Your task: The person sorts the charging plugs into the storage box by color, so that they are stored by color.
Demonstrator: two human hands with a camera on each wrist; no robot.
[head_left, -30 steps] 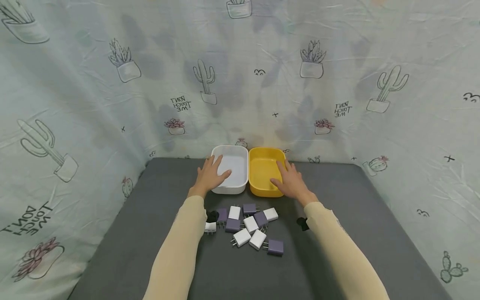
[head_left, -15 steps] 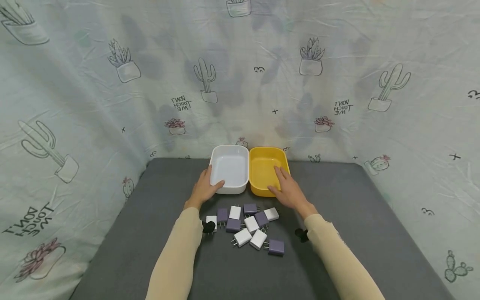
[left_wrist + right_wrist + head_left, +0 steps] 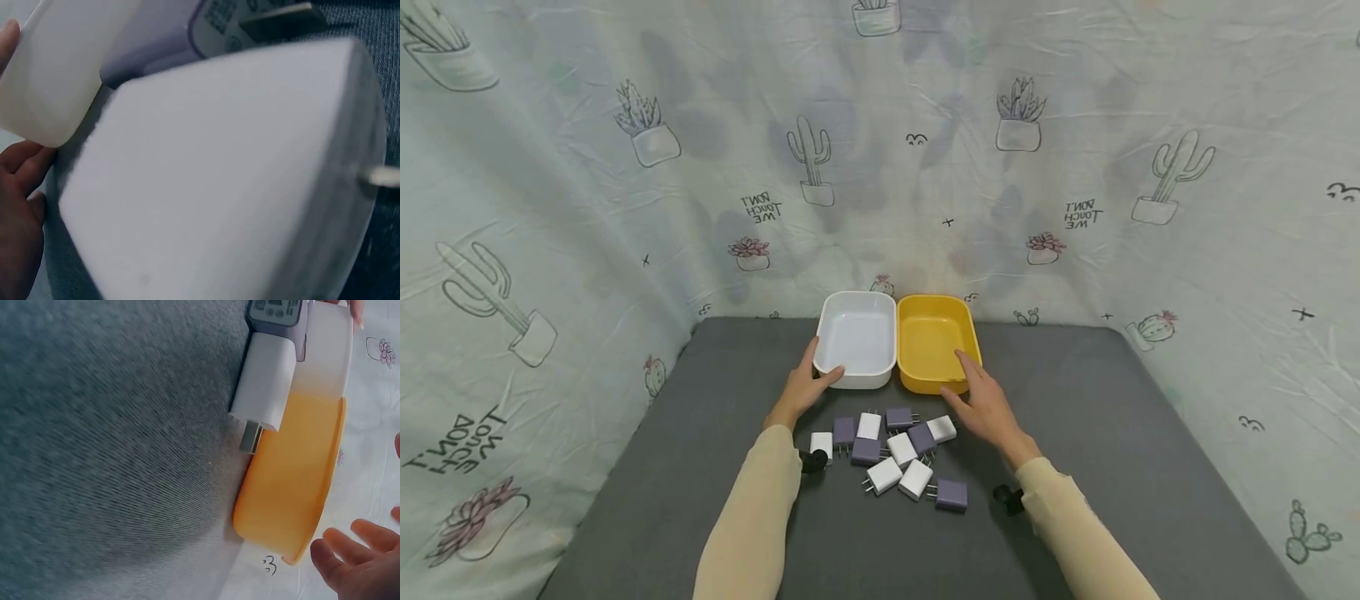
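Observation:
A white tub (image 3: 853, 379) and a yellow tub (image 3: 932, 384) stand side by side at the back of the table. My left hand (image 3: 797, 392) spans the white tub's near left corner, thumb at the front rim and fingers along the left side. In the left wrist view, its fingers (image 3: 25, 162) lie against the tub's wall. My right hand (image 3: 988, 410) hovers by the yellow tub's near right corner, fingers loosely spread, holding nothing. Between the forearms lies a loose group of plug-in chargers, some white (image 3: 883, 476), others purple (image 3: 952, 496), prongs pointing various ways.
The grey table (image 3: 685, 467) meets a hanging cloth (image 3: 880, 167) printed with cactus drawings at the back and sides. A white charger (image 3: 212, 175) fills much of the left wrist view. Black straps with small cameras sit at both wrists.
Both hands have come back from above the tubs toward their near outer corners. The left thumb is now at the white tub's rim; the right hand has drawn back slightly. The chargers have stayed put.

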